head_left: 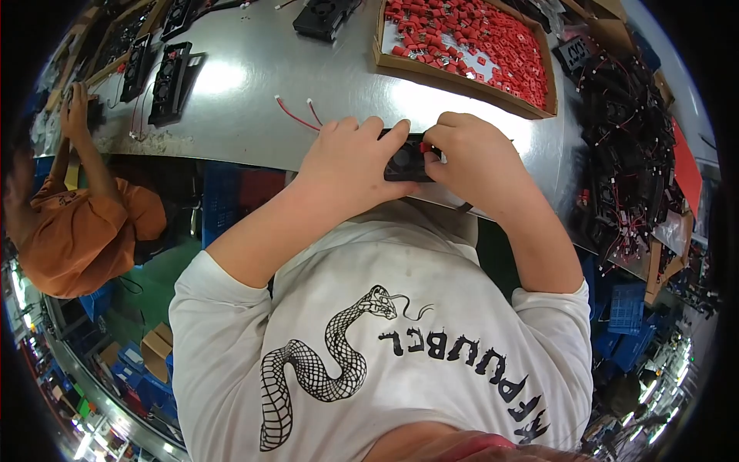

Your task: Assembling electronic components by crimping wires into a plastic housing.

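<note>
A black fan unit (pixel 402 165) lies at the near edge of the metal table, partly covered by both hands. My left hand (pixel 348 163) grips it from the left, thumb along the near side and fingers over the far side. My right hand (pixel 471 158) is closed at the unit's right end, pinching a small red part (pixel 424 146) against it. The pinching fingertips hide most of that part. Thin red wires (pixel 296 115) with white plugs stick out past my left hand onto the table.
A cardboard tray (pixel 462 78) at the far right holds many small red parts. Black fan units with wires (pixel 627 131) are heaped on the right. More fan units (pixel 168 83) stand at the left, near a co-worker in an orange shirt (pixel 85 231). Another black unit (pixel 323 17) lies at the back.
</note>
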Tool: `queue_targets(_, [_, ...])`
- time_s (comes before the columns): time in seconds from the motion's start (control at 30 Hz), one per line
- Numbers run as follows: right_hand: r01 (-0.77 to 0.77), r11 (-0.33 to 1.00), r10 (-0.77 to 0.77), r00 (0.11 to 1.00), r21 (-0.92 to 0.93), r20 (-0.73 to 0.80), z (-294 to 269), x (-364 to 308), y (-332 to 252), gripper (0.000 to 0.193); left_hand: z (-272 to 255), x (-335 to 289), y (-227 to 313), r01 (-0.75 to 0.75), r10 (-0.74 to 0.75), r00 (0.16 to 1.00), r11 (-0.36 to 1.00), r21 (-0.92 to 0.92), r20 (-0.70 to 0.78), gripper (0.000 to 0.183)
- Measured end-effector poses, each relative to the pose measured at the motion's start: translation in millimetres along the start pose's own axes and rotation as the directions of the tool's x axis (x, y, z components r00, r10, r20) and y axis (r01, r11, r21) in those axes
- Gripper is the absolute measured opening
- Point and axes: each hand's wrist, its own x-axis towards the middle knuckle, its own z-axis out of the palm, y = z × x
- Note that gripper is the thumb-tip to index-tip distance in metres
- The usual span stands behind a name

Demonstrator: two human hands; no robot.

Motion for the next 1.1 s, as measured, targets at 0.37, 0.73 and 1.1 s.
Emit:
queue_targets(0.37, [0.099,0.994,-0.097,0.995,-0.053,0.033,8,5,9,0.011,1,2,1,-0.015,0.015,1.0,1.0,-0.001,-0.001,0.078])
queue_targets(0.73, [0.126,0.992,-0.119,0.979,-0.029,0.165,20,-54,44,0.117,-7,-4,-11,0.007,-0.008,1.0,1.0,-0.003,-0.015,0.077])
queue_targets(1.1, [0.508,0.017,0.085,0.857,0.861,-0.508,4,-35,33,0.059,2,9,9,-0.098,0.098,0.995,0.994,-0.044,0.017,0.073])
